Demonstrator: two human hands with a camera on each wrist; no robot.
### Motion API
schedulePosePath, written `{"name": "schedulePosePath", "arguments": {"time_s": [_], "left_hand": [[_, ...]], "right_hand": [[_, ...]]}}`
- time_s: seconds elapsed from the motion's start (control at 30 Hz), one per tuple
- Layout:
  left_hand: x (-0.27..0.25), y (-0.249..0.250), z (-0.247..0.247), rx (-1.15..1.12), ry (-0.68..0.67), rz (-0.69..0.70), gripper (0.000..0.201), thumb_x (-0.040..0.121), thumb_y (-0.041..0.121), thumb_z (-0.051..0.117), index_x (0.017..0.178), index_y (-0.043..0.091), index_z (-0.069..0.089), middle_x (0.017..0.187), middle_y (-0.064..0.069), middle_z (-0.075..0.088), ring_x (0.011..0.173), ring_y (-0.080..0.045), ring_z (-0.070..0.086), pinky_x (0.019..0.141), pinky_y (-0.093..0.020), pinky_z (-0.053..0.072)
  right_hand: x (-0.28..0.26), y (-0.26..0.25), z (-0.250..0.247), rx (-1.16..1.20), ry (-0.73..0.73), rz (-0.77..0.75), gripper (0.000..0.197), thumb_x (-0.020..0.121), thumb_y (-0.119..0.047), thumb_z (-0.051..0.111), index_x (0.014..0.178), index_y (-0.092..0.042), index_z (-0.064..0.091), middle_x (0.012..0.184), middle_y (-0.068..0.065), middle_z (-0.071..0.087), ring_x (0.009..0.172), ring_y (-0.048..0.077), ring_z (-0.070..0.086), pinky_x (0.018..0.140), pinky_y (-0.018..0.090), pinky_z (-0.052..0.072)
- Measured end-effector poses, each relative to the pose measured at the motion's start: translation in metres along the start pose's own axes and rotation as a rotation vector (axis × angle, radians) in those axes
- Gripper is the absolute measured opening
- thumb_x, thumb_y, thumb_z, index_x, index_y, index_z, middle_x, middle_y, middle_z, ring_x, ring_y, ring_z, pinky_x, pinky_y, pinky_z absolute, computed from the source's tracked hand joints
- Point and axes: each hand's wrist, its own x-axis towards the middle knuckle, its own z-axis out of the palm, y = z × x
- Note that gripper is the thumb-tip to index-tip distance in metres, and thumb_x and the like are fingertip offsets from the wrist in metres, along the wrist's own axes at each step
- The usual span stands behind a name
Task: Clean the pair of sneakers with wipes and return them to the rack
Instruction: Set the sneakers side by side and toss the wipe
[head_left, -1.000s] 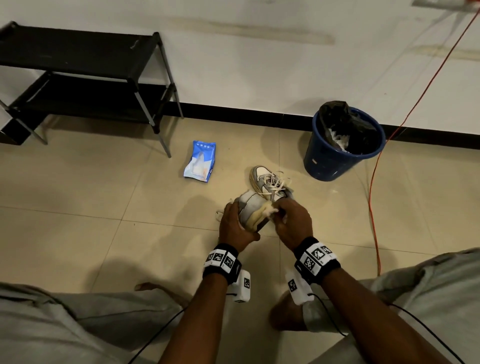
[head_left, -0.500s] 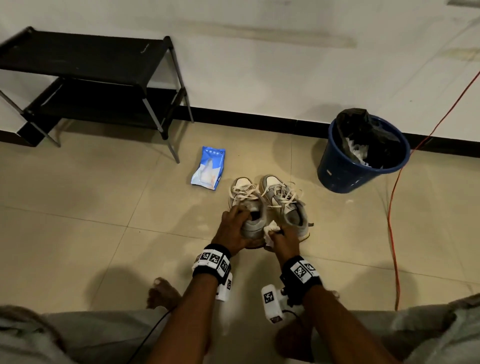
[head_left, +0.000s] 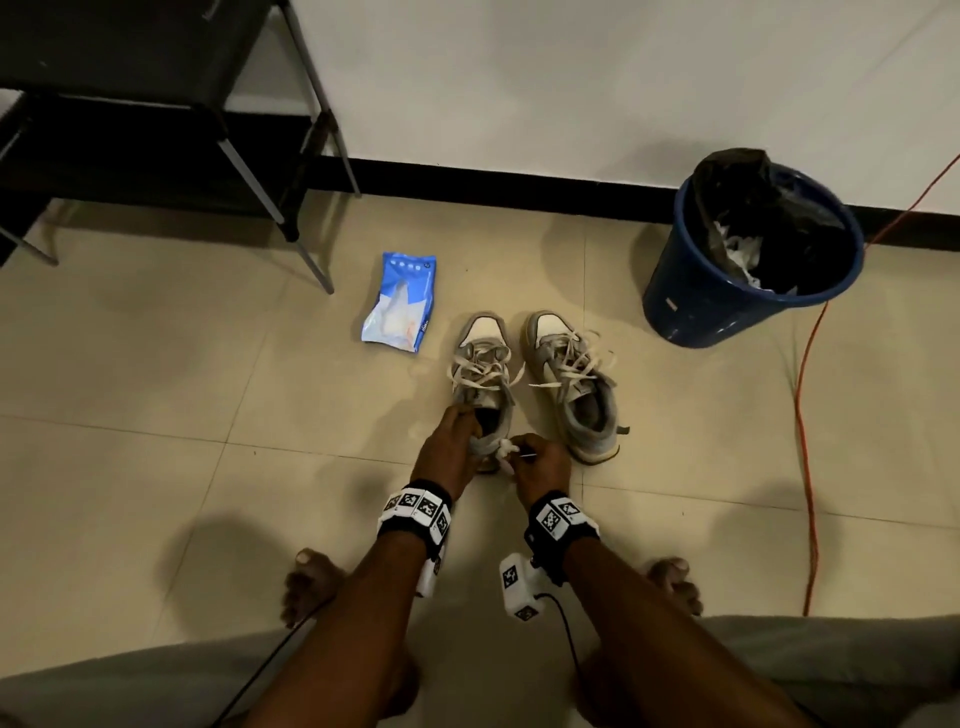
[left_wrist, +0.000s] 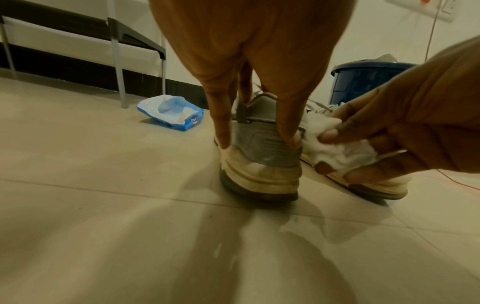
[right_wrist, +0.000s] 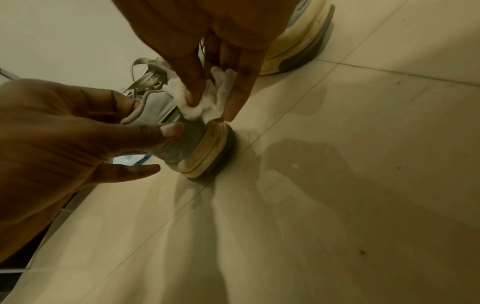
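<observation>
Two grey-and-white sneakers stand side by side on the floor, toes toward the wall. My left hand (head_left: 451, 441) grips the heel of the left sneaker (head_left: 483, 364), thumb and fingers on either side of its heel collar (left_wrist: 259, 131). My right hand (head_left: 535, 462) pinches a crumpled white wipe (head_left: 505, 451) against that heel; the wipe (right_wrist: 205, 100) sits between thumb and fingers. The right sneaker (head_left: 574, 384) stands untouched beside it. The black shoe rack (head_left: 156, 119) is at the far left by the wall.
A blue pack of wipes (head_left: 400, 304) lies on the tiles left of the sneakers. A blue bin (head_left: 727, 291) with a black liner and used wipes stands at the right. An orange cable (head_left: 802, 415) runs along the floor at the right. My bare feet (head_left: 306, 587) are near.
The left sneaker, held up in both hands a second ago, now stands on the floor next to its pair. Both hands stay at its heel, the right one with the wipe.
</observation>
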Motion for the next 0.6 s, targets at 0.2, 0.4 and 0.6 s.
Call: {"name": "schedulePosePath", "arguments": {"time_s": [0.2,0.4,0.6], "left_hand": [[-0.020,0.033,-0.016,0.196,0.034,-0.073,0.051,0.075,0.020,0.075,0.123,0.021,0.056,0.141,-0.002,0.044,0.108,-0.028,0.060,0.077,-0.037,0.051],[-0.039,0.079,-0.032,0.202,0.060,-0.009,0.042,0.083,0.024,0.069,0.122,0.020,0.056,0.133,-0.004,0.047,0.108,-0.029,0.058,0.081,-0.036,0.049],[-0.031,0.126,-0.028,0.181,0.065,0.083,0.037,0.082,0.025,0.071,0.115,0.022,0.056,0.123,-0.001,0.053,0.106,-0.027,0.059,0.085,-0.036,0.046]], "right_hand": [[-0.018,-0.024,-0.034,0.141,0.092,0.049,0.019,0.072,-0.028,0.083,0.085,-0.016,0.078,0.079,-0.001,0.074,0.074,0.015,0.068,0.072,0.030,0.055],[-0.040,-0.060,-0.076,0.403,0.190,0.006,0.014,0.074,0.006,0.075,0.085,-0.003,0.072,0.076,0.016,0.069,0.066,0.030,0.065,0.054,0.036,0.058],[-0.025,-0.115,-0.180,0.258,0.446,-0.217,0.011,0.074,-0.013,0.078,0.085,-0.015,0.077,0.077,0.003,0.074,0.068,0.016,0.067,0.069,0.027,0.054]]}}
